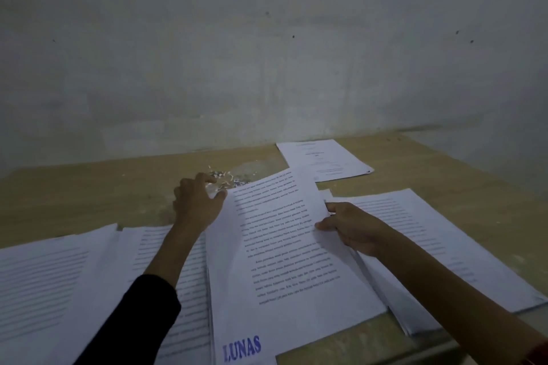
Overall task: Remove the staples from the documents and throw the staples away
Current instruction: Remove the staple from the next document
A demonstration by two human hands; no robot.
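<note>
The left hand is curling its fingers at the top-left corner of the stamped document, probably where it is bound; I cannot tell whether it is gripping anything. The right hand is pinching the right edge, steadying the pages, while pulled staples are lying heaped just beyond the corner.

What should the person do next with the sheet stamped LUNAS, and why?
Probably work any staple out of the top-left corner: the left hand curls at that corner of the document, the right hand grips its right edge, and the heap of scraps lies just beyond.
</note>
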